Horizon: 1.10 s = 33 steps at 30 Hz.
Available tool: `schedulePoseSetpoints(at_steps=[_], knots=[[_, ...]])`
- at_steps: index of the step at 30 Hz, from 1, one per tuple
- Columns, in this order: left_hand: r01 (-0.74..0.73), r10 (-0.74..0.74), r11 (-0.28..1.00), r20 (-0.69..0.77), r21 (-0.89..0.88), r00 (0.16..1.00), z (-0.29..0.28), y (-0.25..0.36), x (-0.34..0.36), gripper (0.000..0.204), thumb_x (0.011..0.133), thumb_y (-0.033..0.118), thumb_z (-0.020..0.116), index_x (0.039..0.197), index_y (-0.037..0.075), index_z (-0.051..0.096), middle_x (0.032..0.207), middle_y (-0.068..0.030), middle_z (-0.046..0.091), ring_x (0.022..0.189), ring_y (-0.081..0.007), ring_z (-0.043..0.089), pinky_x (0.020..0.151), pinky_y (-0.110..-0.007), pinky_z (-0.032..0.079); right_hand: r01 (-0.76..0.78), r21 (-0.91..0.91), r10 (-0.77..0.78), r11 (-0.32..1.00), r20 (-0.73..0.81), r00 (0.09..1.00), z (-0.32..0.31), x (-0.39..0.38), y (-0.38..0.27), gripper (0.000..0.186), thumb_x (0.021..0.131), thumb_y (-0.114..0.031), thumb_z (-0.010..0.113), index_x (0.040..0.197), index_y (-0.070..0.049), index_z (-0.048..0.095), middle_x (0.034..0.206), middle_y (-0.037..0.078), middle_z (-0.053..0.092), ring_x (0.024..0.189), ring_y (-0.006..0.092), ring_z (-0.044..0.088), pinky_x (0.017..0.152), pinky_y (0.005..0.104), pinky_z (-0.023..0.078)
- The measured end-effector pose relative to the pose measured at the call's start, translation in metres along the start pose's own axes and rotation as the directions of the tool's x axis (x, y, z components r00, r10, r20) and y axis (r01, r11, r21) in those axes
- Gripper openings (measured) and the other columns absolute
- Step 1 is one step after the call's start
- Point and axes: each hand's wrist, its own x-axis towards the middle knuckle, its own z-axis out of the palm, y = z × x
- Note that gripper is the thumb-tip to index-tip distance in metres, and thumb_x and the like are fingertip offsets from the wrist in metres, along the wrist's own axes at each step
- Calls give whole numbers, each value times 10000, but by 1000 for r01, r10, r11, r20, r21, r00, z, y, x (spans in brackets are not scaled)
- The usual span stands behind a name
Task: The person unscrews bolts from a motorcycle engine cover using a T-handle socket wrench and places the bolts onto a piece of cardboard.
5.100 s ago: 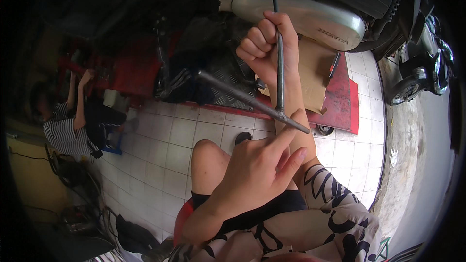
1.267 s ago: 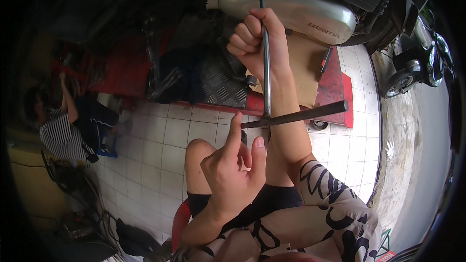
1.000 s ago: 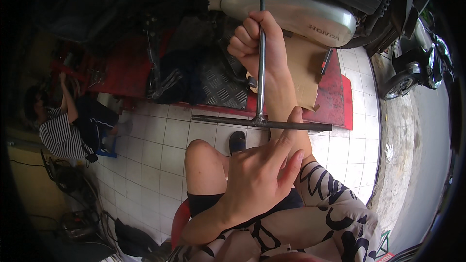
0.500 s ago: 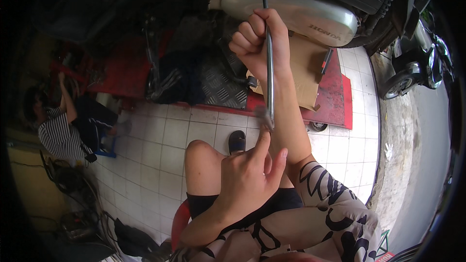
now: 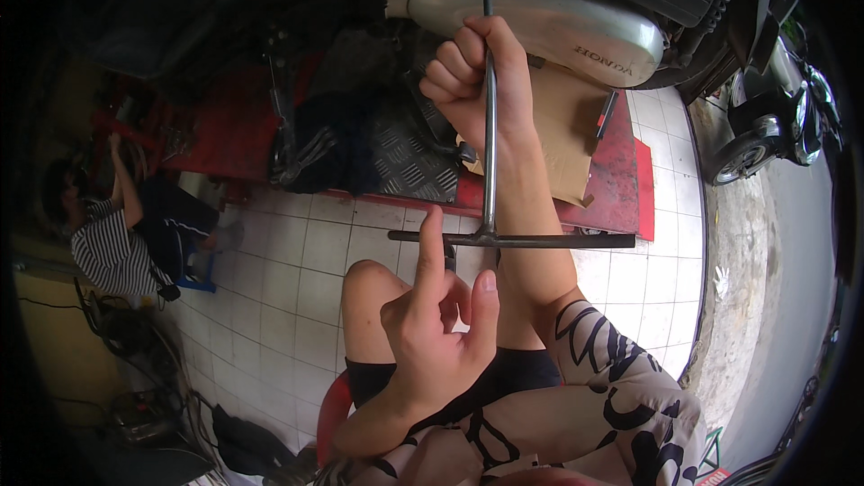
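A T-handle wrench (image 5: 490, 162) runs up toward a scooter's silver engine-side cover (image 5: 558, 22), its far tip at the cover's upper edge. My right hand (image 5: 477, 81) is closed around its long shaft, thumb on top, with my forearm beneath. The wrench's crossbar (image 5: 567, 241) lies level across the view near me. My left hand (image 5: 436, 333) is below that bar, holding nothing, index finger stretched up against or just beside the bar's left part, thumb raised and other fingers curled.
A red stand (image 5: 229, 112) carries a treadplate (image 5: 414, 175) and cardboard (image 5: 576, 162) beneath the scooter. A co-worker in a striped shirt (image 5: 117, 247) sits at left. Another scooter (image 5: 756, 153) stands at right by a concrete strip. My knee (image 5: 369, 292) is over the tiles.
The crossbar has spun from pointing end-on half a second ago to lying crosswise. My left index finger has shifted left along it. My right hand keeps its grip on the shaft.
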Motion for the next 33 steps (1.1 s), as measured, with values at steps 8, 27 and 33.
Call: schedulePoseSetpoints(at_steps=[8,27,33], knots=[[-105,140,987,315,-125,939,17,-6,-3,584,866,53,657,1400,-65,450,541,-2,506,426,-58,422,433,-218,330,41,12,-41,999,-8,999,0,2,0,473,939,-209,436,532,-166,199,494,-32,132,463,110,119,456,294,150],[2,-10,1000,337,25,942,5,-8,-1,372,910,176,667,1230,-2,600,514,-26,503,415,-143,513,444,-266,398,36,97,-37,995,4,999,-2,-3,-5,480,950,-259,414,536,-158,193,493,-28,135,465,120,118,462,302,153],[-117,116,987,-20,-106,993,18,-15,96,162,911,149,664,854,2,699,477,-64,472,419,-93,434,437,-257,323,52,98,-41,994,-114,993,-10,-62,-32,502,983,-320,367,538,-162,198,486,-30,145,466,122,124,465,306,147]])
